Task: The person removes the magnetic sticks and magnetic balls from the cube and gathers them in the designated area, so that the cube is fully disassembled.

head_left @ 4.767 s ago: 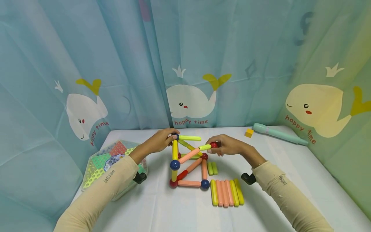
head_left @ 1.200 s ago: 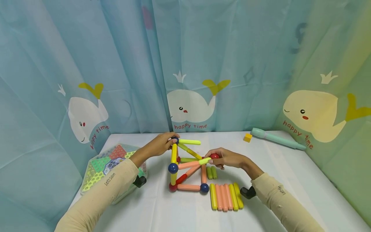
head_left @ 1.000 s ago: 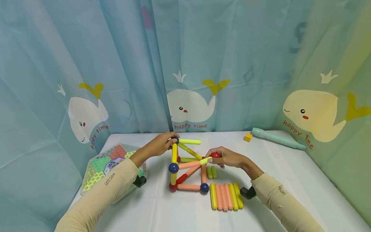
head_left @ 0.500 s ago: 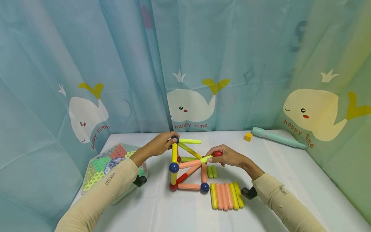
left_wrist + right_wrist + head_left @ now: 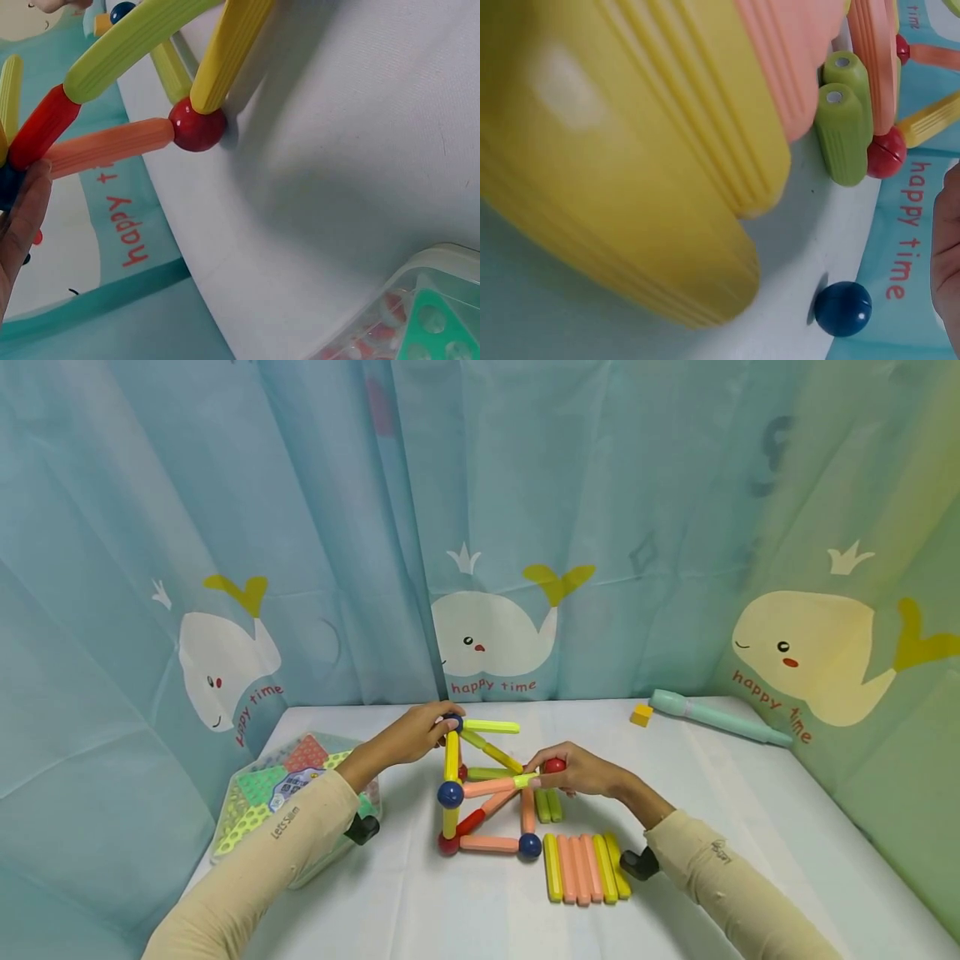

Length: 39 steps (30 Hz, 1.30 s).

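Observation:
In the head view a frame of magnetic sticks and balls stands on the table. My left hand (image 5: 408,735) grips the dark blue ball (image 5: 454,722) at its upper back corner; in the left wrist view, fingers (image 5: 30,206) touch this ball beside a red stick (image 5: 46,127) and a salmon stick (image 5: 112,146). My right hand (image 5: 588,770) pinches a short light-green stick (image 5: 523,780), joined end to end with a salmon stick (image 5: 489,787) that reaches the front blue ball (image 5: 450,794). A red ball (image 5: 555,766) shows at the right hand's fingers; its hold is partly hidden.
Yellow and salmon sticks (image 5: 585,870) lie in a row in front, with two short green sticks (image 5: 549,806) behind. A clear lidded box (image 5: 300,785) stands left. An orange cube (image 5: 641,716) and a teal pen-shaped object (image 5: 720,718) lie back right. A loose blue ball (image 5: 843,308) shows in the right wrist view.
Since the earliest frame, my right hand has lowered the light-green and salmon sticks nearly level. In the last half second it moved slightly left and down along the light-green stick. The left hand keeps its grip.

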{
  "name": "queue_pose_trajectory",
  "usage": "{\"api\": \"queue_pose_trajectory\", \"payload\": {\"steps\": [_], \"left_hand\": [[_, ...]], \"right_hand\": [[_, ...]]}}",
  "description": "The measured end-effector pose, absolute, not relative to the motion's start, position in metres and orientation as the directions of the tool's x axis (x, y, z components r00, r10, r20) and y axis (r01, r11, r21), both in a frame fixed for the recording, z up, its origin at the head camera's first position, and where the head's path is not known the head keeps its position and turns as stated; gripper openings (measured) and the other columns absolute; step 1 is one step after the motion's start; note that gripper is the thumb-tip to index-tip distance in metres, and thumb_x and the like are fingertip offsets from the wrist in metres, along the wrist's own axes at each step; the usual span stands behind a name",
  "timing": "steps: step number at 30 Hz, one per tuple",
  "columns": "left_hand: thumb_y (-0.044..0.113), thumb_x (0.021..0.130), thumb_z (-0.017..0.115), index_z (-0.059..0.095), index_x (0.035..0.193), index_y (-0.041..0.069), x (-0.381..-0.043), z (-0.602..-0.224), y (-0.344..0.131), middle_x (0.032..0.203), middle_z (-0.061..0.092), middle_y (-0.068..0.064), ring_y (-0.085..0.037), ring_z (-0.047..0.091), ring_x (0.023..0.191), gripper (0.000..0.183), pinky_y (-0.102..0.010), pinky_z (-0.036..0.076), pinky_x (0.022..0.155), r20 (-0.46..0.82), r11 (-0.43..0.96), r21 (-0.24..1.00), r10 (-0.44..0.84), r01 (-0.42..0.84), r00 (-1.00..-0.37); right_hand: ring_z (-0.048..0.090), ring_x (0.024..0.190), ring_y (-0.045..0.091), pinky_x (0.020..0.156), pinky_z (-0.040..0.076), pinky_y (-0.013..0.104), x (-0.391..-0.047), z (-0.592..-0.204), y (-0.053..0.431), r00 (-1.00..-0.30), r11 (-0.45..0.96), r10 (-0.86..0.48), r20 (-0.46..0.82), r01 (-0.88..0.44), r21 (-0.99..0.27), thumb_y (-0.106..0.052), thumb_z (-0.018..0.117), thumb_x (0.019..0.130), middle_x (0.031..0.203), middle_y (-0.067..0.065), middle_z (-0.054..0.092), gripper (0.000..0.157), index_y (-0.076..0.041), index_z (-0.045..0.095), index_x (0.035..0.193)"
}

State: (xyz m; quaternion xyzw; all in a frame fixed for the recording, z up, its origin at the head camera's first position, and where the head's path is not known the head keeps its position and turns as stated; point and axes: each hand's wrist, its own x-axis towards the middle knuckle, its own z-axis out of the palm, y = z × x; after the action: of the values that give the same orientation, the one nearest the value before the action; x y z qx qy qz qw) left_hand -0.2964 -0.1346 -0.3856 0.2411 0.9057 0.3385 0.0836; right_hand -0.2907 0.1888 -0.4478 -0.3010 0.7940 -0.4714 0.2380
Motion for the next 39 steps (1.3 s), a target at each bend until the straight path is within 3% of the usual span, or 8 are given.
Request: {"api": "queue_pose_trajectory", "payload": {"steps": [10,16,20,26,31,34,39], "left_hand": [[0.019,0.106,0.051,0.059,0.132,0.009,-0.296,-0.385,-0.135,0.117,0.066,-0.008,-0.015,0.066,0.089,0.029,-0.03,0.06,0.082,0.02,0.654,0.646,0.501,0.394,-0.865],[0.019,0.106,0.05,0.058,0.133,0.009,-0.296,-0.385,-0.133,0.115,0.067,-0.008,-0.015,0.066,0.089,0.03,-0.029,0.059,0.082,0.01,0.66,0.642,0.5,0.389,-0.866],[0.019,0.106,0.05,0.058,0.133,0.009,-0.295,-0.384,-0.134,0.115,0.067,-0.008,-0.018,0.066,0.09,0.03,-0.029,0.059,0.082,0.007,0.668,0.637,0.493,0.384,-0.87],[0.019,0.106,0.05,0.058,0.133,0.01,-0.295,-0.384,-0.135,0.116,0.066,-0.008,-0.019,0.067,0.092,0.029,-0.03,0.06,0.083,0.002,0.666,0.645,0.489,0.375,-0.872],[0.02,0.106,0.051,0.058,0.133,0.01,-0.296,-0.386,-0.136,0.116,0.066,-0.008,-0.015,0.066,0.089,0.03,-0.03,0.06,0.083,0.002,0.666,0.644,0.49,0.376,-0.872],[0.019,0.106,0.051,0.058,0.133,0.009,-0.297,-0.387,-0.136,0.116,0.067,-0.008,-0.015,0.066,0.09,0.03,-0.03,0.06,0.083,0.008,0.66,0.646,0.496,0.383,-0.868],[0.019,0.106,0.051,0.058,0.132,0.009,-0.297,-0.387,-0.136,0.116,0.067,-0.009,-0.015,0.068,0.091,0.029,-0.031,0.06,0.083,0.023,0.648,0.65,0.505,0.397,-0.863]], "right_hand": [[0.045,0.055,0.01,0.051,0.041,0.027,-0.29,-0.452,0.184,-0.706,0.4,-0.697,-0.125,-0.238,-0.885,-0.024,0.066,0.099,0.093,0.03,0.059,0.034,-0.004,0.066,0.126],[0.053,0.069,0.018,0.058,0.049,0.027,-0.284,-0.438,0.196,-0.707,0.439,-0.675,-0.213,-0.152,-0.886,-0.02,0.054,0.101,0.105,0.029,0.054,0.051,-0.009,0.042,0.149],[0.057,0.082,0.024,0.062,0.054,0.032,-0.282,-0.43,0.21,-0.712,0.477,-0.658,-0.245,-0.143,-0.867,-0.02,0.05,0.103,0.114,0.029,0.054,0.055,-0.008,0.03,0.152],[0.062,0.071,0.022,0.053,0.055,0.034,-0.29,-0.432,0.235,-0.773,0.484,-0.625,-0.108,-0.276,-0.83,-0.026,0.056,0.104,0.11,0.025,0.064,0.041,0.002,0.052,0.134],[0.059,0.06,0.025,0.047,0.051,0.031,-0.298,-0.442,0.254,-0.838,0.535,-0.546,-0.002,-0.347,-0.77,-0.027,0.063,0.101,0.101,0.022,0.064,0.039,-0.001,0.061,0.13],[0.059,0.061,0.021,0.05,0.051,0.029,-0.302,-0.448,0.265,-0.873,0.576,-0.484,0.056,-0.366,-0.731,-0.023,0.069,0.096,0.097,0.016,0.064,0.039,-0.002,0.06,0.128],[0.057,0.07,0.014,0.061,0.049,0.024,-0.31,-0.455,0.279,-0.891,0.664,-0.431,0.139,-0.418,-0.62,-0.015,0.076,0.089,0.093,0.01,0.066,0.027,0.0,0.067,0.11]]}}
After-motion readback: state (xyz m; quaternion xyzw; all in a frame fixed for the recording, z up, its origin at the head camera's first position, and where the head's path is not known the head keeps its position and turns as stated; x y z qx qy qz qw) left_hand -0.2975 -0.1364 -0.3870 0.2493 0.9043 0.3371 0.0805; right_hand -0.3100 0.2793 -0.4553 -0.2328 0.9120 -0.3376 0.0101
